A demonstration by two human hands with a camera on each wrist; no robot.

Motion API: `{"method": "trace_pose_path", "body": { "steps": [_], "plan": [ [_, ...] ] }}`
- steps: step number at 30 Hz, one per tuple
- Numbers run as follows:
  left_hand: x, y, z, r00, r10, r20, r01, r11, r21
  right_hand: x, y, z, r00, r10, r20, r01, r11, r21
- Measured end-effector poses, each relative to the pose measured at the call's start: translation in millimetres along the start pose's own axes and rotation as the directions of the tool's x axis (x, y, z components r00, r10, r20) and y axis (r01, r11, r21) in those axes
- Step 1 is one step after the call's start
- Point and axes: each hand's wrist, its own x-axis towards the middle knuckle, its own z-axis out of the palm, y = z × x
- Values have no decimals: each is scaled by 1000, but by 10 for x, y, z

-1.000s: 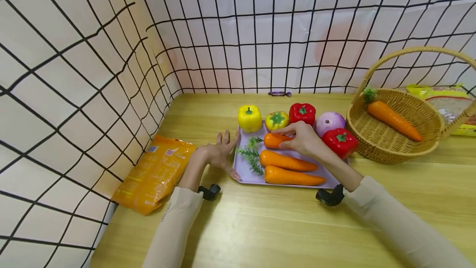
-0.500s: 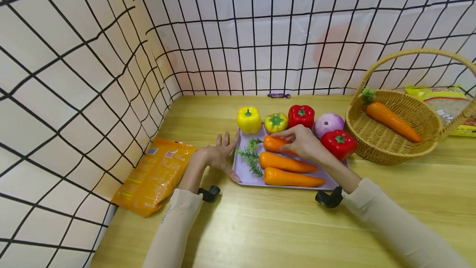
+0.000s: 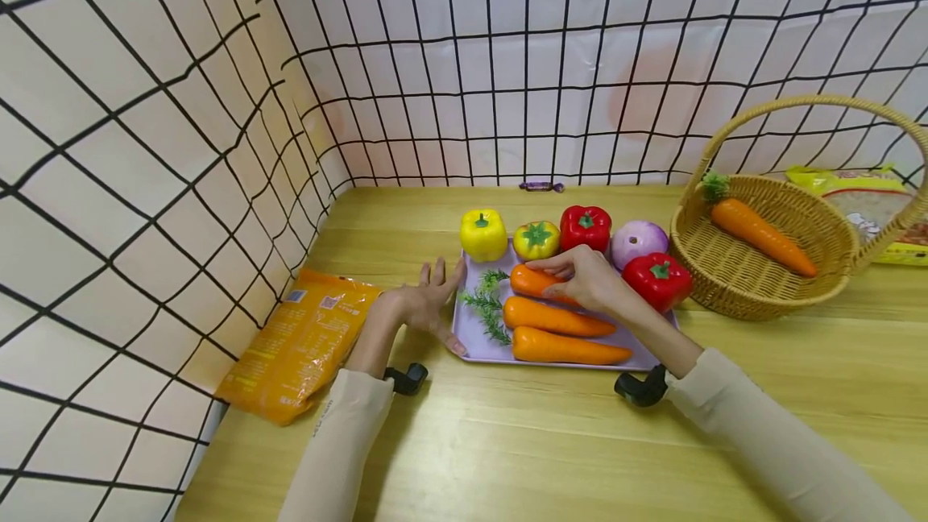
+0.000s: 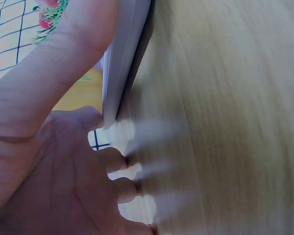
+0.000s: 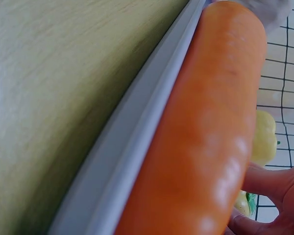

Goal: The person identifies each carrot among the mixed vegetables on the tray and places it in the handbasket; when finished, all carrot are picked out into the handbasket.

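A lilac tray (image 3: 478,343) holds a row of three orange carrots with green tops. My right hand (image 3: 598,280) pinches the farthest carrot (image 3: 529,280) between thumb and fingers, its tip end hidden under the hand. Nearer me lie the middle carrot (image 3: 554,317) and the front carrot (image 3: 569,345), which fills much of the right wrist view along the tray rim. My left hand (image 3: 428,300) rests with fingers spread at the tray's left edge; in the left wrist view its thumb (image 4: 63,63) lies against the tray's side.
Along the tray's back and right stand a yellow pepper (image 3: 484,236), a yellow tomato-like fruit (image 3: 536,241), red peppers (image 3: 656,282) and a purple onion (image 3: 638,242). A wicker basket (image 3: 754,303) with a carrot stands right. An orange packet (image 3: 297,345) lies left, a wrapped candy (image 3: 541,186) at the back.
The farthest carrot has turned slightly in my right hand, its tip end swinging a little toward me. My left hand has stayed at the tray's edge.
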Motion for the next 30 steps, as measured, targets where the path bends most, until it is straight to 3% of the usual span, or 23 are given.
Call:
{"method": "trace_pose_path", "body": {
  "steps": [18, 30],
  "plan": [
    [-7, -9, 6, 1000, 12, -10, -12, 1000, -9, -29, -56, -128, 999, -19, 28, 17, 998, 63],
    [2, -6, 12, 1000, 4, -5, -4, 1000, -20, -263, -296, -399, 997, -74, -24, 74, 997, 31]
  ]
}}
